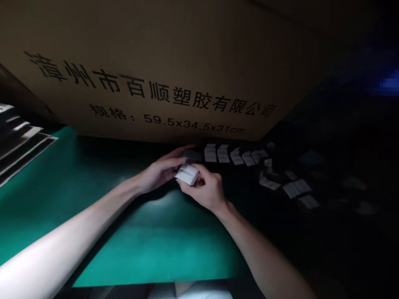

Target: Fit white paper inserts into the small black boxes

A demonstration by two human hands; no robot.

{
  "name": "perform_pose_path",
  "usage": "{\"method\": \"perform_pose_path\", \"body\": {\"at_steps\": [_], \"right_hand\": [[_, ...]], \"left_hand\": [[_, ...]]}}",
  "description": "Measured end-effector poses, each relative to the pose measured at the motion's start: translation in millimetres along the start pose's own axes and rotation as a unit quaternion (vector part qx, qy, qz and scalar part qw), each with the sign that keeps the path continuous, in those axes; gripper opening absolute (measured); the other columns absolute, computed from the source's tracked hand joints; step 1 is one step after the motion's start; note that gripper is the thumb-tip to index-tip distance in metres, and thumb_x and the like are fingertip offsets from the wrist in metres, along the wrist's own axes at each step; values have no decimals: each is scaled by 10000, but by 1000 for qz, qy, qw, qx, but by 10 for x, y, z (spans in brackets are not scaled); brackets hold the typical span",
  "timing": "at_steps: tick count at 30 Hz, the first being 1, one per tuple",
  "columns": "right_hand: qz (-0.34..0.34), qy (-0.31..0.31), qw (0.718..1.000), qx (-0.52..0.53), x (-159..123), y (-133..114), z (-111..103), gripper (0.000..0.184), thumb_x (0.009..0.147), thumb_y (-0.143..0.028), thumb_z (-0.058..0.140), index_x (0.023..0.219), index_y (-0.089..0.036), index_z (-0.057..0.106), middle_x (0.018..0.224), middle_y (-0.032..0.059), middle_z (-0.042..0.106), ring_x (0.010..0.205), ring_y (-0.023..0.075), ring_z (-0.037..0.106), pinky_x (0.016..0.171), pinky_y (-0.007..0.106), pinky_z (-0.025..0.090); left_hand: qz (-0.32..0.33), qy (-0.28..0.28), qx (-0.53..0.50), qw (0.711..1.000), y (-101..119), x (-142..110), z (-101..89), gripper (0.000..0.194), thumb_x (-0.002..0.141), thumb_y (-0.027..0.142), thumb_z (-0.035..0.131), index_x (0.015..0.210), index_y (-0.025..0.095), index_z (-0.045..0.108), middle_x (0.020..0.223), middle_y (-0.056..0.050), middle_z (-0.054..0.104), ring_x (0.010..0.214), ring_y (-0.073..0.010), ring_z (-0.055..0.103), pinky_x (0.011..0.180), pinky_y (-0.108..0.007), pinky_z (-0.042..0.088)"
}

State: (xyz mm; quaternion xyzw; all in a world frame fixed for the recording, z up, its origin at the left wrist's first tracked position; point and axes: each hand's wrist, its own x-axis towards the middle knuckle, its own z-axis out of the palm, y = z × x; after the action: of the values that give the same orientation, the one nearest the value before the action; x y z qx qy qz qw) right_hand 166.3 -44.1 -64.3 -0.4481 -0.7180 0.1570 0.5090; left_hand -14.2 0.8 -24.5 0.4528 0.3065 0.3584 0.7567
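Both my hands meet over the far side of a green mat. My left hand pinches the upper left edge of a small white folded card, its fingers also resting against a small dark object behind the card. My right hand grips the same card from below and from the right, fingers curled around it. The card is partly folded between the two hands.
A large brown cardboard box with printed black characters stands right behind the hands. A row of several white folded cards lies along its base, with more scattered on the dark surface at right. Stacked flat sheets sit at far left.
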Motion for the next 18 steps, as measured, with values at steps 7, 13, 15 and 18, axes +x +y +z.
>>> {"method": "perform_pose_path", "body": {"at_steps": [7, 13, 15, 18], "right_hand": [[-59, 2, 994, -92, 0, 41, -23, 313, 911, -374, 692, 1155, -179, 716, 605, -31, 690, 477, 122, 644, 513, 219, 509], [-31, -56, 996, -65, -12, 21, -24, 365, 914, -392, 709, 1215, -185, 709, 685, -24, 726, 517, 111, 655, 534, 201, 513], [-21, -59, 996, -64, -17, 22, -23, 369, 909, -400, 721, 1212, -188, 712, 682, -27, 721, 523, 113, 657, 538, 200, 515], [-13, -64, 996, -63, -22, 32, -16, 352, 900, -383, 731, 1197, -194, 720, 674, -31, 720, 544, 119, 674, 549, 197, 525]], "left_hand": [[-2, 41, 18, 999, -8, 28, 11, 594, 848, 379, 785, 1407, 233, 646, 1171, -76, 746, 1039, -245, 697, 813, -291, 573], [-2, 22, 39, 999, -3, 19, 8, 617, 846, 348, 775, 1432, 235, 620, 1214, -96, 753, 1054, -281, 734, 853, -344, 599], [1, 18, 54, 998, -12, 18, -3, 625, 833, 339, 781, 1431, 249, 622, 1245, -98, 746, 1065, -290, 740, 868, -362, 604], [10, 17, 115, 993, -8, 8, -14, 675, 815, 352, 813, 1452, 275, 604, 1232, -84, 741, 1086, -292, 732, 873, -366, 599]]}}
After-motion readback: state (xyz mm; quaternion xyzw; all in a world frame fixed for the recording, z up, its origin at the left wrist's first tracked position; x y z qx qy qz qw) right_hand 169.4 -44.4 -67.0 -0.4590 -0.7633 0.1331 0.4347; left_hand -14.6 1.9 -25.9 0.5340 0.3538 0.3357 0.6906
